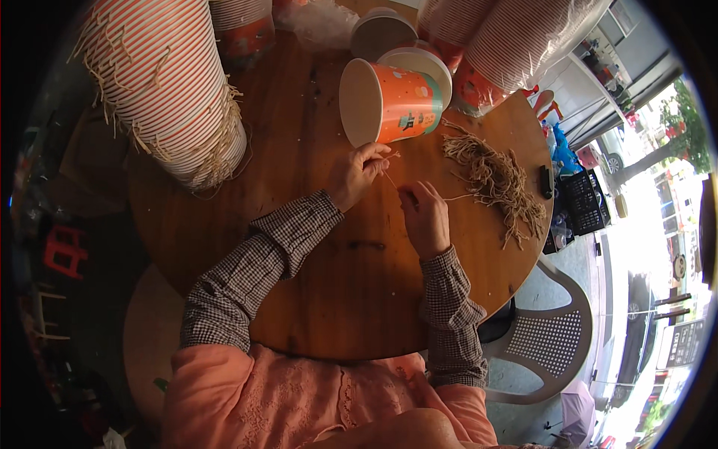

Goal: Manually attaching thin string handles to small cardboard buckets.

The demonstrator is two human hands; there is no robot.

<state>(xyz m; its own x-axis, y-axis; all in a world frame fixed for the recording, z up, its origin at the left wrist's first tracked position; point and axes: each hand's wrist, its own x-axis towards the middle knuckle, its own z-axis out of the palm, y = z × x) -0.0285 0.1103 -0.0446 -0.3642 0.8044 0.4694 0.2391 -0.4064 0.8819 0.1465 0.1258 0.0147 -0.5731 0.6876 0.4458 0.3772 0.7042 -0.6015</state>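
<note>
My left hand (360,176) is closed in a pinch at the rim of an orange paper cup (407,103), which lies on its side with its mouth toward the left. A thin piece of twine (390,179) stretches from those fingers to my right hand (425,218). The right thumb and fingers pinch the twine's other stretch, and a tail of it runs on toward the right. Just beyond lies a tangled heap of tan twine (497,183). Whether the left fingers also grip the cup's rim is hard to make out.
On the left leans a tall stack of paper cups (161,90) with twine ends hanging off it. Plastic-wrapped cup stacks (516,45) and loose cups (383,31) fill the back of the round wooden table (329,284). A grey chair (546,337) stands at the right.
</note>
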